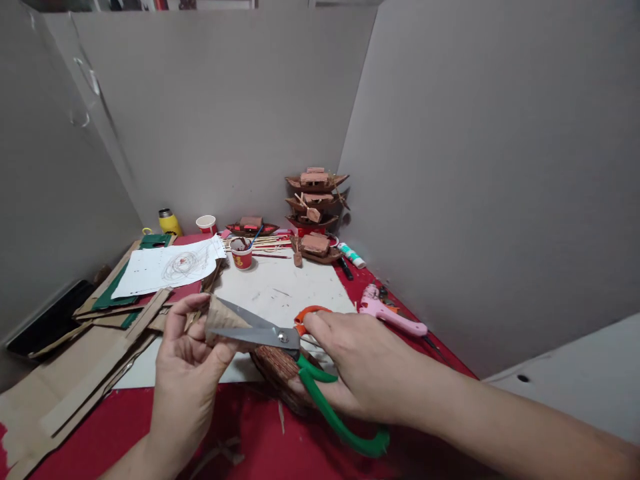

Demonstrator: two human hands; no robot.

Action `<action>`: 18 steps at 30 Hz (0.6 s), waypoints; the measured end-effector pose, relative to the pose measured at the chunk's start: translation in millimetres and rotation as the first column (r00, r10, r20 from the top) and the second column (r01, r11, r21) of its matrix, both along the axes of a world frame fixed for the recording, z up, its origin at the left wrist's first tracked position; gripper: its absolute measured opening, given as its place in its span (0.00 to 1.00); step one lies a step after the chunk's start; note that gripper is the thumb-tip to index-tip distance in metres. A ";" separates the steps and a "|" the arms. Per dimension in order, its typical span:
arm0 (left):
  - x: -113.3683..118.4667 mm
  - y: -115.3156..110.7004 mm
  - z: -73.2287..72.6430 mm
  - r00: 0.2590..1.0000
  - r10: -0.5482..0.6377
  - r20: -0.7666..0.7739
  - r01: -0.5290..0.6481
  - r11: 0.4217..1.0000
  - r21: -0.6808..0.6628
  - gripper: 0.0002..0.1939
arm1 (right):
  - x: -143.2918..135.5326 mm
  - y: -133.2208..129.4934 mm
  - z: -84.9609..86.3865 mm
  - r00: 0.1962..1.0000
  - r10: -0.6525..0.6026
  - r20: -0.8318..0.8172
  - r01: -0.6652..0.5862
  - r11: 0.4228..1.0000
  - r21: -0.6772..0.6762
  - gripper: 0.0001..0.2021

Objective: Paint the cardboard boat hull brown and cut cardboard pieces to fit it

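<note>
My left hand point(187, 360) pinches a small piece of brown cardboard point(225, 316) between thumb and fingers. My right hand point(357, 363) grips a pair of scissors point(283, 339) with one orange and one green handle. Their blades stand apart, with the cardboard between them. Below the scissors, on the table, lies a brown boat model point(277, 367), partly hidden by the scissors and my right hand.
Long cardboard strips point(100, 373) spread over the left side, near a sheet of paper with scribbles point(173, 268). Farther back are a red paper cup point(242, 256), stacked model boats point(315, 200) and a yellow bottle point(169, 223). A pink glue gun point(390, 313) lies right.
</note>
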State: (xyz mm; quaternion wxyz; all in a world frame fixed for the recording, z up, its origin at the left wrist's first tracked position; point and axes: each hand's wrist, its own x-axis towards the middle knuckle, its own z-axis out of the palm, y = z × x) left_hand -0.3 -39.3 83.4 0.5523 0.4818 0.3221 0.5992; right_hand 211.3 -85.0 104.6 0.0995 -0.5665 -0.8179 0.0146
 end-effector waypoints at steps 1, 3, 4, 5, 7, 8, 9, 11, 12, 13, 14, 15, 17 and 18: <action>-0.8 1.5 0.0 1.000 0.002 -0.007 -0.002 1.000 0.009 0.30 | 0.4 0.0 -3.0 1.000 0.009 -0.004 -0.009 1.000 0.006 0.15; -2.8 4.8 0.3 1.000 0.002 -0.010 -0.002 1.000 0.028 0.33 | 2.0 0.0 -8.2 1.000 0.026 -0.011 -0.026 0.999 0.028 0.13; -4.1 6.5 0.5 1.000 -0.001 -0.007 0.002 0.999 0.036 0.35 | 3.2 0.1 -10.1 0.999 0.033 -0.026 -0.032 0.999 0.040 0.12; -5.4 8.2 0.7 1.000 -0.007 -0.001 0.007 0.999 0.045 0.36 | 4.4 0.3 -11.4 0.998 0.040 -0.056 -0.037 0.998 0.051 0.12; -7.4 10.8 1.1 1.000 -0.020 0.003 0.020 0.999 0.047 0.37 | 6.8 1.4 -13.1 0.983 0.046 -0.180 -0.034 0.997 0.067 0.13; -7.5 11.3 1.3 1.000 -0.026 0.001 0.026 0.999 0.043 0.37 | 7.6 2.4 -13.9 0.960 0.044 -0.276 -0.027 0.998 0.065 0.13; -6.8 11.1 1.5 0.999 -0.032 -0.007 0.032 0.999 0.033 0.37 | 8.0 3.6 -14.9 0.922 0.043 -0.386 -0.023 0.998 0.056 0.13; -2.5 8.6 2.4 0.998 -0.049 -0.033 0.050 0.999 0.014 0.35 | 6.8 6.8 -17.9 0.792 0.059 -0.607 -0.039 0.998 0.046 0.12; 1.1 6.5 3.1 0.997 -0.065 -0.048 0.065 0.998 0.009 0.33 | 5.1 8.5 -20.0 0.715 0.080 -0.694 -0.058 0.997 0.055 0.13; 5.4 4.1 4.0 0.995 -0.081 -0.059 0.082 0.997 0.005 0.32 | 2.6 10.3 -22.4 0.643 0.108 -0.759 -0.077 0.994 0.077 0.16; 10.2 1.6 5.1 0.993 -0.096 -0.067 0.096 0.995 0.000 0.31 | -0.4 12.1 -25.1 0.584 0.142 -0.799 -0.094 0.990 0.107 0.20; 14.9 -0.9 6.0 0.992 -0.105 -0.071 0.105 0.994 -0.004 0.30 | -3.8 13.8 -27.7 0.548 0.168 -0.819 -0.105 0.986 0.132 0.23; 22.9 -5.0 6.9 0.991 -0.110 -0.073 0.111 0.994 0.000 0.29 | -11.0 16.9 -32.5 0.523 0.201 -0.828 -0.120 0.980 0.161 0.19; 25.3 -6.4 6.2 0.991 -0.107 -0.082 0.108 0.994 0.007 0.28 | -14.2 18.4 -34.5 0.523 0.208 -0.827 -0.108 0.978 0.178 0.16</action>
